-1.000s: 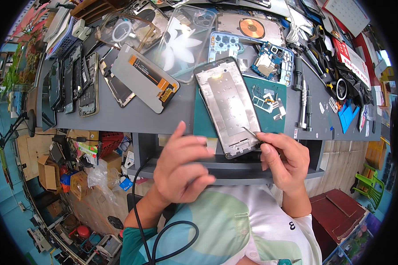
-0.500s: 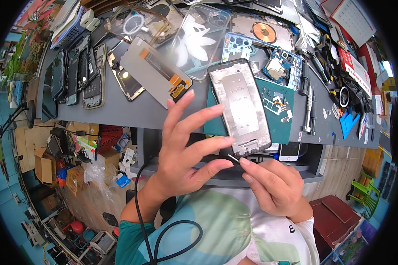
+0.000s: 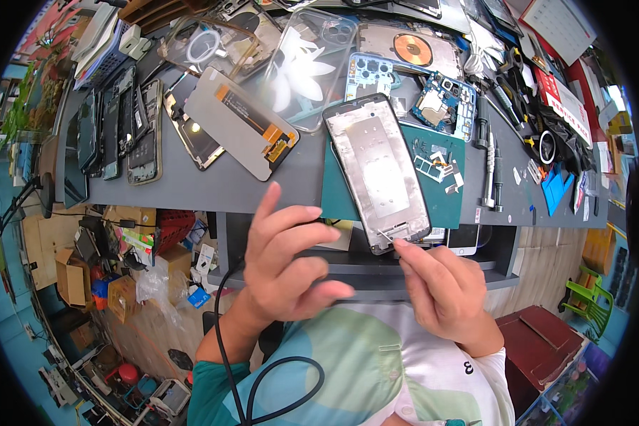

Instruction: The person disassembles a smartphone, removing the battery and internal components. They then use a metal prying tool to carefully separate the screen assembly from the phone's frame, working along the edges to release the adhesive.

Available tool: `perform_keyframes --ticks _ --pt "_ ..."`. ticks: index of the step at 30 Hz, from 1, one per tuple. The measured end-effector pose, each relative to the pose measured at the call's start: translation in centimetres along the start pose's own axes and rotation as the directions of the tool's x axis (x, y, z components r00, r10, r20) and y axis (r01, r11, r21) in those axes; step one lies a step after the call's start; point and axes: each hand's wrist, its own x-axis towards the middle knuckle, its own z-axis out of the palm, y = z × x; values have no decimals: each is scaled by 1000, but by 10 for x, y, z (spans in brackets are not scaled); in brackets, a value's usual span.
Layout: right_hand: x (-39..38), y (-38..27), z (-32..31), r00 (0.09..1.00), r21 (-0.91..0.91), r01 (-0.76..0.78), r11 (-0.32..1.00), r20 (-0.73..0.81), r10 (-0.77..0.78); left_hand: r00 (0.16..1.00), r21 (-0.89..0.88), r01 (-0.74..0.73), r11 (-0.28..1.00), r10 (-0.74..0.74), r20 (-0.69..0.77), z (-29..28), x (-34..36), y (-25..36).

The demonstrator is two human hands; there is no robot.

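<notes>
Tweezers [image 3: 388, 237] pinched in right hand [image 3: 444, 291] at phone frame [image 3: 380, 170]; left hand [image 3: 287, 266] spread, empty; circuit board [image 3: 444, 106] behind.

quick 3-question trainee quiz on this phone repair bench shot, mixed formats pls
1. True or false: the left hand grips the silver phone mid-frame.
2. Multiple choice: the phone mid-frame lies mostly on A) a red tray, B) the green mat, C) a cardboard box.
3. Fill in: the right hand pinches a thin metal tool whose tip meets the frame's ____ end.

Key
1. False: the left hand hovers open in front of the bench, holding nothing.
2. B
3. Near (bottom) end, which overhangs the bench edge.
</notes>
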Motion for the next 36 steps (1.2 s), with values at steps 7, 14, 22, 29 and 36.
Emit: perform_keyframes --ticks 7,14,22,29,36 --pt "-2 -2 10 1000 -3 15 1000 17 -15 978 151 190 970 -201 61 20 18 8" --pt "-4 -8 8 998 -29 16 999 58 -14 974 238 192 952 -215 75 25 17 6" --pt "-13 -10 9 999 -16 25 1000 37 -24 980 247 176 953 -194 50 29 16 2" --pt "-17 -11 11 1000 3 16 1000 27 -16 980 266 176 948 -195 47 30 15 2" --pt "-19 -11 13 1000 12 19 1000 -11 -19 982 274 166 947 -184 41 32 14 0"
